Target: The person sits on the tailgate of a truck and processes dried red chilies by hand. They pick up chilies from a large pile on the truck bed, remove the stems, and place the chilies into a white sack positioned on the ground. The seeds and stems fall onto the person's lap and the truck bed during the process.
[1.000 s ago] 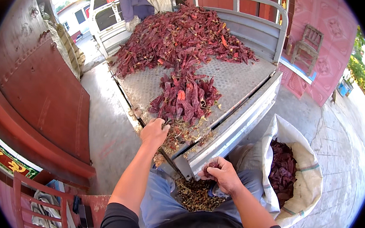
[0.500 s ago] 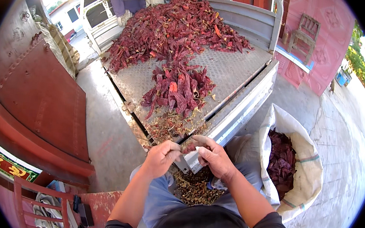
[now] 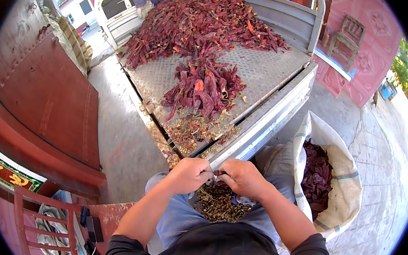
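Observation:
Between my two hands is a dark red dried chili pepper [image 3: 219, 173], mostly covered by the fingers. My left hand [image 3: 189, 176] is closed at one end of it, and my right hand [image 3: 244, 179] pinches the other end. Both are held low over my lap, at the near corner of a metal truck bed. Just beyond them on the bed lies a small heap of dried chilies [image 3: 209, 91], with scattered seeds and stem bits [image 3: 191, 131] at its near side. A far larger chili pile [image 3: 198, 25] covers the back of the bed.
A white woven sack [image 3: 342, 188] stands open at my right, with dark red chilies [image 3: 315, 173] inside. Stems and scraps [image 3: 221, 204] litter the ground between my legs. A red chair [image 3: 45, 225] is at lower left; a wooden chair [image 3: 347, 40] stands by the pink wall.
My hands have come closer together and lower, toward me. The fingers of both have closed more tightly around the chili. The view has shifted slightly.

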Tool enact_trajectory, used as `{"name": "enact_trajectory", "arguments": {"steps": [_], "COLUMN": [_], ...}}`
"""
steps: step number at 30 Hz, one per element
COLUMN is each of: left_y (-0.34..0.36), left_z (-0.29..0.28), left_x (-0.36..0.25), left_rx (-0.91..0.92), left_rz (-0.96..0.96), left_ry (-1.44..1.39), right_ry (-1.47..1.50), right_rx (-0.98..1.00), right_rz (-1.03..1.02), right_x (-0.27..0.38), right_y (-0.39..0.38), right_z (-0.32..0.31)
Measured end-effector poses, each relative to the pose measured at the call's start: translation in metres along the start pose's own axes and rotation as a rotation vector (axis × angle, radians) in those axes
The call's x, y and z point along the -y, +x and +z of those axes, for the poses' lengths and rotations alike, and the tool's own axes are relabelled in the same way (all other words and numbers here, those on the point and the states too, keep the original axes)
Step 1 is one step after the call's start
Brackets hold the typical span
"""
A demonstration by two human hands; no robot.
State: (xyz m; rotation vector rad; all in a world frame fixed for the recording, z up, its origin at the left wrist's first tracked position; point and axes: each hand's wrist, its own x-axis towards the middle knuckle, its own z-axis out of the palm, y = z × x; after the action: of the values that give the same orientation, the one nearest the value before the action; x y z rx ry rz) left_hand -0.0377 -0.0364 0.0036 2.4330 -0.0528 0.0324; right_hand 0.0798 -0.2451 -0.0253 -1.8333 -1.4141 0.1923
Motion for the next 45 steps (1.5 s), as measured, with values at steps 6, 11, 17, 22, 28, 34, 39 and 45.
{"name": "enact_trajectory", "arguments": {"steps": [6,11,17,22,28,34,39,45], "left_y": [-0.001,0.001,0.009,0.013,-0.011,-0.012,0.057,0.134], "left_z": [0.033,0.029,0.018,0.026,0.053,0.035,-0.011,-0.033], "left_x": [-0.010,-0.007,-0.011,-0.017,-0.013,-0.004,0.028,0.043], "left_rx": [-0.342,-0.295,-0.201,-0.337,-0.316,0.026,-0.420,-0.264], "left_rz": [0.092,0.365,0.475,0.398,0.258,-0.092,-0.179,-0.486], "left_ry": [0.213,0.254,0.177,0.221,0.281,0.321,0.222,0.567], "right_ry": [-0.188,0.017,0.230,0.661,1.402,0.551,-0.448,-0.189], "right_rx": [-0.074,0.020,0.234,-0.067,-0.743,-0.840,-0.708,-0.827], "right_rz": [0.114,0.174,0.085,0.329,0.558,0.765,0.841,0.775], "right_x": [0.010,0.012,-0.004,0.008,-0.037,-0.074,-0.114,-0.083], "right_y": [-0.002,-0.010,-0.011,-0.015,-0.029,-0.108,-0.208,-0.214], "right_z": [-0.001,-0.018,-0.023,-0.001,-0.012,-0.100,-0.142,-0.134]}}
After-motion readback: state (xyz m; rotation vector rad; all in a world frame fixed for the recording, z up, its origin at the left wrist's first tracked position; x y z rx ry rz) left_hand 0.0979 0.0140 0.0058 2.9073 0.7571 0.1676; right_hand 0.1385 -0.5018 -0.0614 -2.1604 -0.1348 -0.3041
